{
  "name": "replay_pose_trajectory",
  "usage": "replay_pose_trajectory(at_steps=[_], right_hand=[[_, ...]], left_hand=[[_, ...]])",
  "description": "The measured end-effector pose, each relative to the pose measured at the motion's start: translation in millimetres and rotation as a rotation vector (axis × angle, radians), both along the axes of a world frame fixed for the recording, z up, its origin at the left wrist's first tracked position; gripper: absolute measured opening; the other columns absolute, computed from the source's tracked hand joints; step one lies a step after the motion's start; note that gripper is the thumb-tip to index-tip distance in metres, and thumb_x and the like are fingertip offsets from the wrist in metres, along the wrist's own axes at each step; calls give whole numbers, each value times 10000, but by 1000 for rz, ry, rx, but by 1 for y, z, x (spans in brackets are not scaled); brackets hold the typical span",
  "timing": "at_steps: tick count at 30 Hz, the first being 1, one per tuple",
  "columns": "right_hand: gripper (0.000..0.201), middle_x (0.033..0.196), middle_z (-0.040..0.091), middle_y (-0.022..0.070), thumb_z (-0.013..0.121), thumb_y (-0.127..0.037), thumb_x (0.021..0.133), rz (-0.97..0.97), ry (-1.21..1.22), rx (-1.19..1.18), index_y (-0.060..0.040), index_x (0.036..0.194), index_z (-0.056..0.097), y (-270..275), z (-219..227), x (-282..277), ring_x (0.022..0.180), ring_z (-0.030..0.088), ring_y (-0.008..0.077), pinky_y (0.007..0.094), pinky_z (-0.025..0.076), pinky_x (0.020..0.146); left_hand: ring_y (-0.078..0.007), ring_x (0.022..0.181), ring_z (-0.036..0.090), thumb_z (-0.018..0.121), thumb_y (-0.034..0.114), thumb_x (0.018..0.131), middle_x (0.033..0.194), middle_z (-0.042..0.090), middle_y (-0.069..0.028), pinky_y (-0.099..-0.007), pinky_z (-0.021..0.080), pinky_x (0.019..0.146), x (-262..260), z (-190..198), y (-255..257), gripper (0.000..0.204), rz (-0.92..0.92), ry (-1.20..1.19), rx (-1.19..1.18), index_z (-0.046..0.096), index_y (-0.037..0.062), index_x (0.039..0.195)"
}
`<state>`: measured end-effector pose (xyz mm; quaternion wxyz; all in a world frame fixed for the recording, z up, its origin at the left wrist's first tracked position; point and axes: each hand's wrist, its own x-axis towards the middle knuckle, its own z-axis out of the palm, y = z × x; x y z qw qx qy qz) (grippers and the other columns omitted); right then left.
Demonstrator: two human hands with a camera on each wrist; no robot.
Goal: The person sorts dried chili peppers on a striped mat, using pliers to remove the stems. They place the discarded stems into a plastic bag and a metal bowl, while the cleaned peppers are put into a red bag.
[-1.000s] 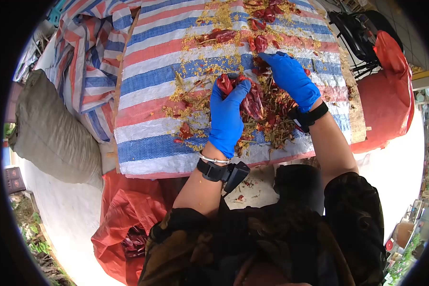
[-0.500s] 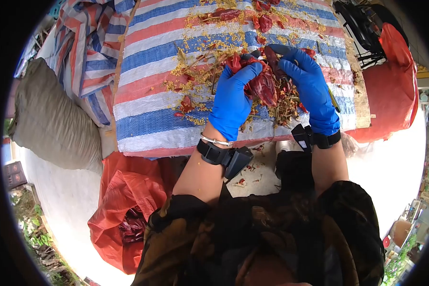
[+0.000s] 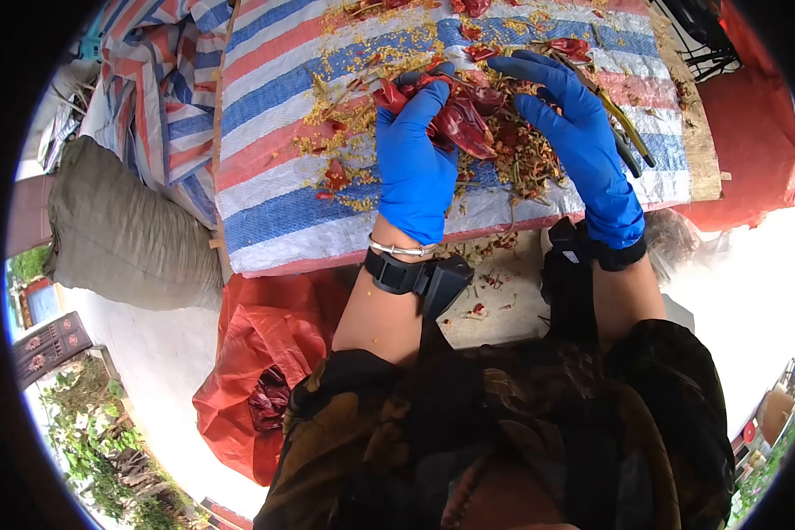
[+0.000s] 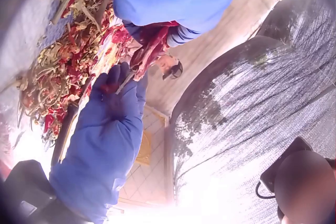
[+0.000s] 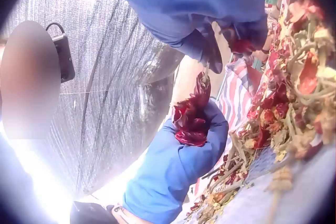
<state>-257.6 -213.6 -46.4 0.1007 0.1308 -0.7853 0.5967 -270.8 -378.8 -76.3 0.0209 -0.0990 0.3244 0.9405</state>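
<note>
My blue-gloved left hand (image 3: 417,155) holds a bunch of wrinkled dried red chilies (image 3: 464,128) over the striped woven sheet (image 3: 274,225). The right hand (image 3: 583,124), also in a blue glove, is close by on the right, with its fingers and thumb curved toward the bunch. In the right wrist view, one dried chili (image 5: 200,94) stands up out of the left palm, and its stem lies between the right fingertips. Below the hands spreads a pile of chili bits and stems (image 3: 526,163). A tool with yellow and black handles (image 3: 627,128) lies beside the right hand.
Yellow seeds (image 3: 327,137) and more chilies (image 3: 570,46) are scattered over the sheet. A red bag (image 3: 238,389) with dried chilies stands below its left edge, near a grey-green sack (image 3: 132,234). Another red bag (image 3: 742,150) is on the right.
My right hand has brought a dried chili from the upper pile to the bunch in my left hand. The yellow-handled tool has come into view, and the head view has shifted.
</note>
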Motion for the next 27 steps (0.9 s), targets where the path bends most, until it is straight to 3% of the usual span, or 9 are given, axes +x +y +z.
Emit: replay_pose_trajectory(at_steps=[1,4,10,12,13,15,20,24,27], right_hand=[[262,1055,612,57,579,-124,866,-53,210,265,-46,1116,592,2,1,-1,967,535,102,245,429,841],[265,959,631,69,612,-176,848,30,-62,10,-28,1068,610,1,7,7,894,560,113,251,442,777],[228,812,643,80,588,-176,858,10,-155,45,20,970,621,6,-5,8,737,588,137,269,463,675],[231,806,642,85,572,-175,868,51,-147,31,29,966,618,9,-2,10,722,588,138,270,464,673],[230,796,641,89,559,-172,873,71,-218,-64,35,951,618,9,-1,10,707,587,139,269,464,669],[231,787,640,92,546,-169,878,91,-286,-158,42,937,617,11,2,10,692,587,139,267,465,665],[205,733,618,62,542,-166,881,118,-287,-284,23,876,622,16,5,9,664,569,121,249,453,640],[199,717,604,44,550,-170,880,88,-278,-315,15,872,623,14,7,10,658,557,111,245,448,632],[172,721,610,34,563,-161,876,47,-300,-293,2,889,616,13,7,10,666,553,98,231,441,659]], left_hand=[[-206,930,582,595,32,802,992,602,-77,-348,497,815,-1,-1,-1,172,-1,3,-7,579,57,971],[-206,934,575,591,41,810,1012,597,-80,-348,491,829,-1,-1,-1,195,12,-23,64,569,51,1004],[-182,898,583,608,7,788,999,606,-71,-330,493,774,5,3,8,214,-73,-50,82,549,82,979],[-178,986,552,599,35,804,1107,570,-87,-317,465,858,7,2,11,225,61,162,-250,543,51,1020],[-178,986,552,599,35,804,1107,570,-87,-317,465,858,8,4,12,225,60,164,-249,543,51,1020],[-151,999,537,603,12,796,1158,550,-89,-297,447,859,12,10,13,225,4,463,-623,532,57,1006],[-109,900,535,625,-44,765,1042,554,-58,-250,454,811,18,8,20,275,-252,468,-486,503,65,986],[-149,977,547,614,-54,759,1075,566,-99,-261,453,842,19,0,23,310,-282,442,-556,485,61,1017],[-118,898,543,619,-39,763,995,563,-55,-254,466,786,19,0,22,296,-246,411,-636,489,63,1008]])
